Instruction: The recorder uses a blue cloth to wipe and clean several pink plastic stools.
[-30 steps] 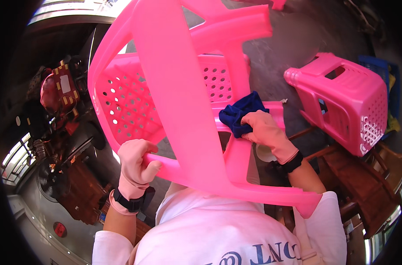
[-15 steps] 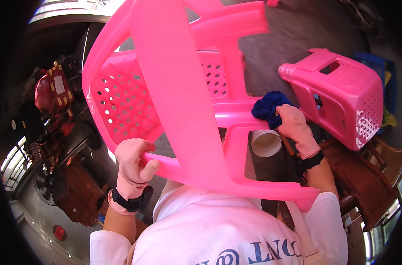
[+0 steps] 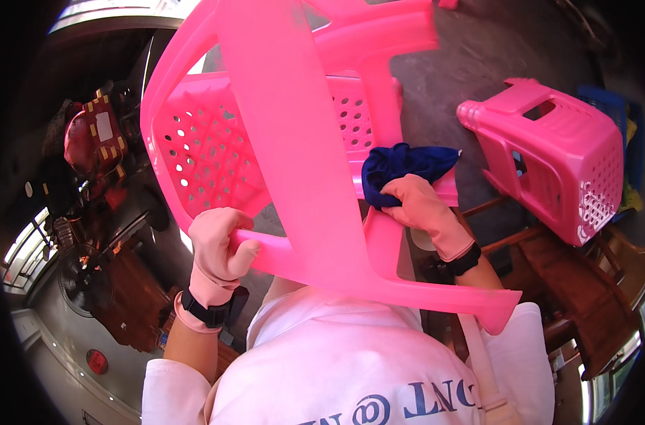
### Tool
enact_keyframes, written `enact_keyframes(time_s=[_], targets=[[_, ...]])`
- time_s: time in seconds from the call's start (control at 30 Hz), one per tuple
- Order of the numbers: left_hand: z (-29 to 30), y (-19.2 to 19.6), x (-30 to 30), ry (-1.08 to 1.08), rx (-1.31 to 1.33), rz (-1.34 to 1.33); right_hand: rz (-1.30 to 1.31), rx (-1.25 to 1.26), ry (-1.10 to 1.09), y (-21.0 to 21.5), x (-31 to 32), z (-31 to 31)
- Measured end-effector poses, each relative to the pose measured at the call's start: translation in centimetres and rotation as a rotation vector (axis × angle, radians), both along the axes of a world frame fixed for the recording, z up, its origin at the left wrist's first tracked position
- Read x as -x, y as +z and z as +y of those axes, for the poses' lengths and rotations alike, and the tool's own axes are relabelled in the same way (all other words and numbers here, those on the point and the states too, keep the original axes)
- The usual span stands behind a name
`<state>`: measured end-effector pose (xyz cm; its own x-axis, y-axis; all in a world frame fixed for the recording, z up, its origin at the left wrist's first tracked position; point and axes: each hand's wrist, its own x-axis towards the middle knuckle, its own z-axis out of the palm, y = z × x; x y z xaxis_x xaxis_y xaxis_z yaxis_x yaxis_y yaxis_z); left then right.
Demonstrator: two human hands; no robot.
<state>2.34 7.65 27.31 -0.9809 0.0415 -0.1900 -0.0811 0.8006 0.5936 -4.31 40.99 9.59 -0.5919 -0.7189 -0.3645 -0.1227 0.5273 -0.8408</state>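
Note:
A pink plastic chair (image 3: 280, 134) with a perforated seat is held up, tilted in front of me. My left hand (image 3: 216, 251), in a pink glove, grips one of its bars at the lower left. My right hand (image 3: 425, 209), also gloved in pink, presses a dark blue cloth (image 3: 400, 166) against the chair's frame near the seat edge. One chair leg crosses the middle of the view and hides part of the seat.
A second pink plastic stool (image 3: 549, 156) with a perforated side lies tipped on the grey floor at the right. Dark wooden furniture (image 3: 570, 283) stands below it. A red object (image 3: 88, 138) and a fan (image 3: 81, 283) are at the left.
My right hand with the blue cloth has moved back left along the chair frame, after being further right half a second ago. The left hand keeps its grip.

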Motion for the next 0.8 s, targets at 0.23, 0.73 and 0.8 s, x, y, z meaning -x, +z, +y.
enact_keyframes(time_s=[0.23,0.73,0.8], targets=[[0.3,-0.2,-0.3,0.01,0.006,0.047,-0.443,0.308,0.159,6.8,1.3,-0.7],[0.8,-0.2,-0.1,-0.02,0.004,0.106,-0.464,0.042,0.132,2.2,1.1,1.3],[0.2,0.2,-0.5,0.052,0.028,0.078,-0.71,0.2,-0.248,1.4,0.9,-0.6]])
